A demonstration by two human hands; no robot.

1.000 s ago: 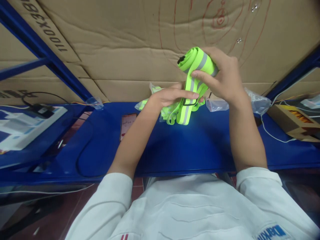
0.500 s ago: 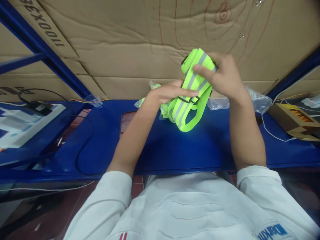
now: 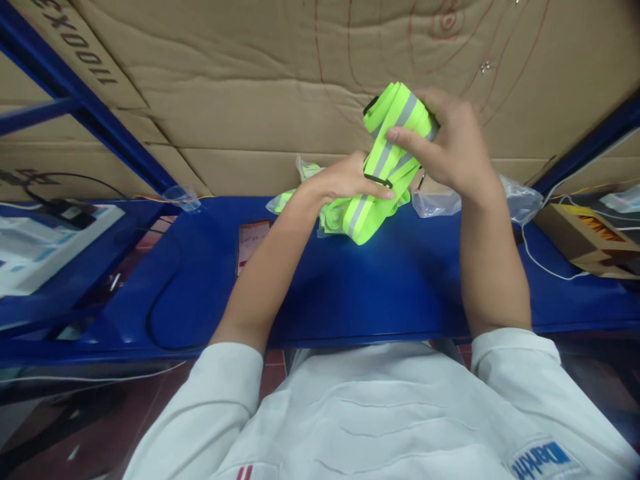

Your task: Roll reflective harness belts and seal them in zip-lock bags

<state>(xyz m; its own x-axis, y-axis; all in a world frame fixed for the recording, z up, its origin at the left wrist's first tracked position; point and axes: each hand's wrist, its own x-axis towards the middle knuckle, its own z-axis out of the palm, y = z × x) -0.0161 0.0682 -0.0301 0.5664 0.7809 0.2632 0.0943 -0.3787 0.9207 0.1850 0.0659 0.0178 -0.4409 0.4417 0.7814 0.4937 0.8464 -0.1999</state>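
Note:
A neon-yellow reflective strap with grey stripes (image 3: 387, 157) is held folded up above the blue table (image 3: 350, 287). My right hand (image 3: 450, 150) grips its rolled upper end, thumb pressed on the front. My left hand (image 3: 345, 183) pinches the lower part near a black buckle (image 3: 377, 179), fingers closed over the strap. The strap's loose lower end hangs down to the table. More neon-yellow strap material in a clear bag (image 3: 300, 193) lies behind my left wrist.
Clear plastic bags (image 3: 520, 200) lie at the table's back right. A cardboard wall (image 3: 250, 87) stands behind. A small card (image 3: 250, 237) lies left of centre. A brown box (image 3: 585, 237) with a white cable sits right, white boxes (image 3: 45, 243) left.
The hanging loops of the strap have been drawn up and gathered tighter between my hands; both hands have risen slightly.

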